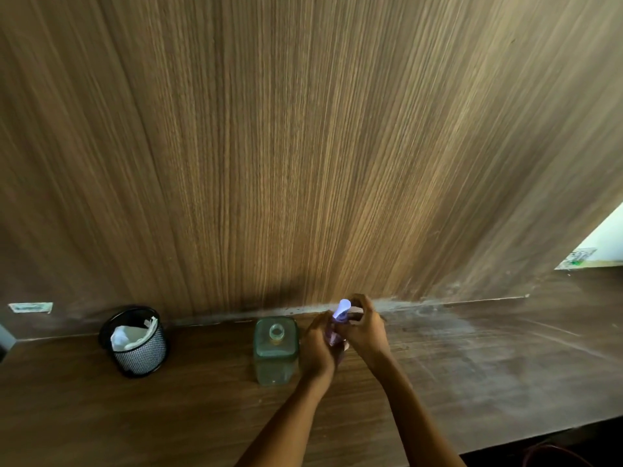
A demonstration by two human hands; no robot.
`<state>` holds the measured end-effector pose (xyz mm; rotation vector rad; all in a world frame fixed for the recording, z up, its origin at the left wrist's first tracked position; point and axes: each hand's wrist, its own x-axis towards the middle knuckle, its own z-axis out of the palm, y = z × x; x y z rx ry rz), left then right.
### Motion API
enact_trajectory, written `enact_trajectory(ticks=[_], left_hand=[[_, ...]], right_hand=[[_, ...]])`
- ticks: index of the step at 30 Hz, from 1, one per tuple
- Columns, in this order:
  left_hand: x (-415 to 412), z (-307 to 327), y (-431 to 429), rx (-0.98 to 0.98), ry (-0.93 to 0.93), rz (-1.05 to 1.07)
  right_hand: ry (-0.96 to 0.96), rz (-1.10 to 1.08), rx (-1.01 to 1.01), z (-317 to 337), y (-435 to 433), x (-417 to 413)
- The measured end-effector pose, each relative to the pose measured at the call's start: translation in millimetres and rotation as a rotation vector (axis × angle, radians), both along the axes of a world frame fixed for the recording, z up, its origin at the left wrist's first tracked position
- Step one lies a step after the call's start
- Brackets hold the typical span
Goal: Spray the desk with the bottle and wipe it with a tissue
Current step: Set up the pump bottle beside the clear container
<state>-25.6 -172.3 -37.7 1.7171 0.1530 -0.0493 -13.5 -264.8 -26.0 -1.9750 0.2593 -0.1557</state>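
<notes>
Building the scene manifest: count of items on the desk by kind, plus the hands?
Spray bottle: 1, held in both hands
Clear square jar: 1
Black mesh cup holding white tissue: 1
Hands: 2, left hand and right hand
Total: 5

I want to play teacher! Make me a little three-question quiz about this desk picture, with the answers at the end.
1. True or false: both hands are on the purple spray bottle.
2. What sits inside the black mesh basket? A) pens B) white tissue C) apples
3. Which side of the desk shows pale, dusty smears: the person's left or right?

Key
1. True: the left hand holds the body and the right hand is up by the spray head.
2. B: the white tissue is in the basket, left of the clear square bottle.
3. The right side.
</notes>
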Motion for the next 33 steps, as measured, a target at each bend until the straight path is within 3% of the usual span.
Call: enact_trajectory(ticks=[2, 5, 11, 17, 24, 29, 31, 33], left_hand=[[0.4, -1.1, 0.2, 0.045, -0.023, -0.003], [0.8, -2.7, -2.3, 0.078, -0.001, -0.007], [0.7, 3.9, -5.9, -0.259, 0.136, 0.104], [2.9, -1.4, -4.9, -0.399, 0.194, 0.126], [4.7, -6.0, -2.4, -0.434, 0.244, 0.079], [3.5, -9.0, -1.0, -0.393, 0.202, 0.053], [1.3, -10.3, -0.5, -0.357, 0.192, 0.041], [2.0, -12.2, -0.7, -0.316, 0.167, 0.044]], right_hand=[[-0.014, 0.061, 0.126, 1.4, -6.0, -4.3], [-0.037, 0.077, 0.159, -3.4, -11.1, -8.1], [-0.029, -0.085, 0.099, -8.6, -4.0, -5.5], [-0.038, 0.048, 0.033, -11.0, -3.3, -5.0], [-0.039, -0.093, 0.022, -12.1, 4.4, -4.8], [0.029, -0.237, -0.121, -10.2, 14.1, -0.3], [0.042, -0.215, -0.155, -10.5, 13.5, -1.1], [0.022, -0.123, -0.034, -14.9, 8.3, -4.0]])
